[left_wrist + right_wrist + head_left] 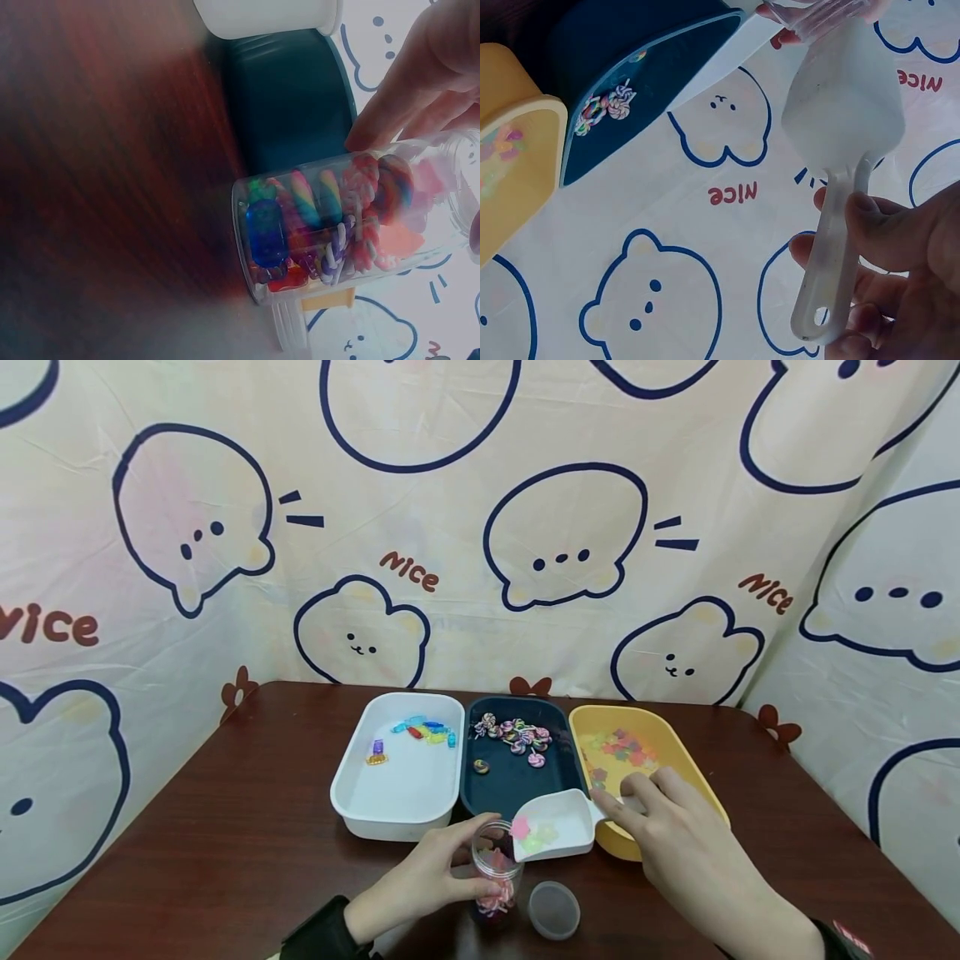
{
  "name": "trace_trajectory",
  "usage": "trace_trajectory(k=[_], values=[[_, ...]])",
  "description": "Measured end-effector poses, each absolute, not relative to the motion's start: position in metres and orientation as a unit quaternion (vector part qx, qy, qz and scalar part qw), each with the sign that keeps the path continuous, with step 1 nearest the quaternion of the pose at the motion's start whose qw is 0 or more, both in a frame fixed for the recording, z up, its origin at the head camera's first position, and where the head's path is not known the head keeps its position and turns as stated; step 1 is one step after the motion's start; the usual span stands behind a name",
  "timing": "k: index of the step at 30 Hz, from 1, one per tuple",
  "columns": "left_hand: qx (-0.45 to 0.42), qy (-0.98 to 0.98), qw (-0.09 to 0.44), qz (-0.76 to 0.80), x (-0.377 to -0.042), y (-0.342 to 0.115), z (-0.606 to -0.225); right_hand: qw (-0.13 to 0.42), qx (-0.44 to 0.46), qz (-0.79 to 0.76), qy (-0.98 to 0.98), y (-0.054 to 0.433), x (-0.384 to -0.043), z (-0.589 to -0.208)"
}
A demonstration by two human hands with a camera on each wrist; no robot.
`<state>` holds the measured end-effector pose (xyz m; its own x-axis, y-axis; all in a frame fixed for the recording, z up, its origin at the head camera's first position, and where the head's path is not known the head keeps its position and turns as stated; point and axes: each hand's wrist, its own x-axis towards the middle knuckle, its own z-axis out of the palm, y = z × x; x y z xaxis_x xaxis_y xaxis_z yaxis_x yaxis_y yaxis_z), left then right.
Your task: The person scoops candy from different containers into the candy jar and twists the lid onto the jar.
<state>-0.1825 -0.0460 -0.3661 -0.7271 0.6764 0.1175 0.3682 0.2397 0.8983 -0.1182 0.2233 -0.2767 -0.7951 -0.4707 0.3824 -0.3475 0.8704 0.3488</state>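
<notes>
My left hand [438, 875] grips a clear plastic jar [501, 885], tilted a little, with fingers and thumb around its upper part. Blue, red, striped and pink candy-like pieces [322, 225] fill much of the jar in the left wrist view. My right hand [678, 827] holds a white scoop [566, 827] by its handle [829, 255]. The scoop's front edge is right at the jar's mouth, and pink and pale green pieces [536, 837] lie in it. A round translucent lid [554, 910] lies on the table beside the jar.
Three trays stand side by side: a white tray [397, 814] with colorful gem-like pieces, a dark blue tray [480, 797] with lollipop-like swirls, and a yellow tray [686, 760] with pastel pieces. The brown table [225, 827] meets a patterned cloth [465, 552] behind.
</notes>
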Motion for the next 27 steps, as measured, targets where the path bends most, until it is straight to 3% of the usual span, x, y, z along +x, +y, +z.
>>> trace_trajectory(k=[16,27], values=[[0.333,0.782,0.152,0.505,-0.183,-0.046,-0.365,0.328,0.305,-0.180,-0.876,0.215,-0.122,-0.260],[0.343,0.780,0.158,0.500,-0.185,-0.048,-0.363,0.273,0.277,-0.157,-0.908,0.216,-0.120,-0.261]])
